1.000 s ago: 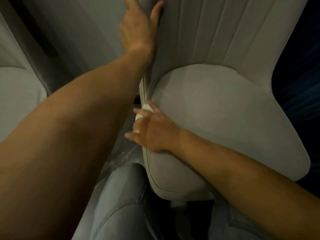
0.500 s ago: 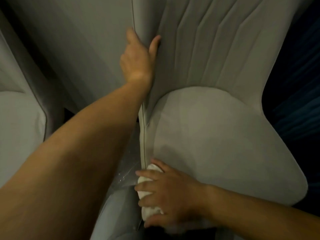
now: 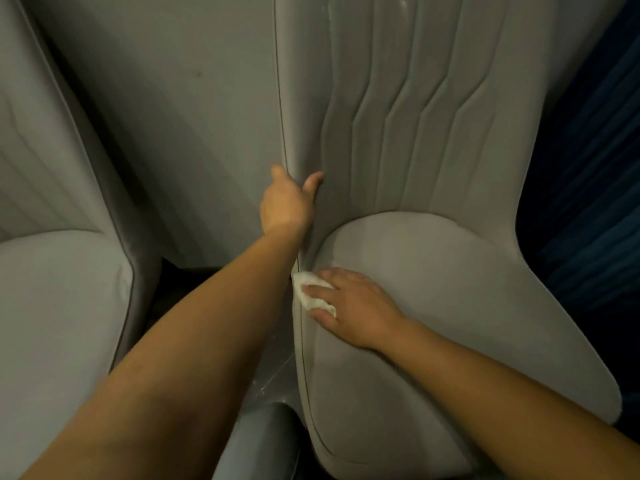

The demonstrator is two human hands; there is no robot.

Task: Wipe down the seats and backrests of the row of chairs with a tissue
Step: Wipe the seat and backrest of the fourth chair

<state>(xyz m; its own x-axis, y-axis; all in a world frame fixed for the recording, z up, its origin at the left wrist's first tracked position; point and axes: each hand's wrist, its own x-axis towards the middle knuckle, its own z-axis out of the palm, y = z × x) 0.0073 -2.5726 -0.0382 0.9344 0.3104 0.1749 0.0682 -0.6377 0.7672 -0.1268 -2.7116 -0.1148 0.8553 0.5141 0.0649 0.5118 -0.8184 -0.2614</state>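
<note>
Grey upholstery fills nearly the whole head view: a chair with a rounded seat [image 3: 450, 306] and a tall backrest [image 3: 433, 116] stitched in long wavy vertical channels. With the seat as the landmark, the backrest rises directly behind it, and a thin dark line of piping runs down the backrest's left edge and on along the seat's left side. The left hand [image 3: 287, 206] grips that left edge of the backrest just above the seat's rear corner, its thumb curled round onto the front face and the fingers wrapped behind the edge, out of sight. The right hand [image 3: 353, 306] lies palm down on the left part of the seat, close to its rear corner, fingers fairly straight and pointing left, pressing a crumpled white tissue [image 3: 311, 292] flat against the fabric. The tissue sits right at the seat's left rim, partly covered by the fingers, with its free end poking out beyond the fingertips toward the piping. Both bare forearms reach in from the lower edge of the view. Left of the seat, across a dark gap, stands a second grey chair [image 3: 59, 323] of the same kind, only its seat and part of its back in view. Right of the seat the background is dark blue [image 3: 595, 202] and too dim to make out.
</note>
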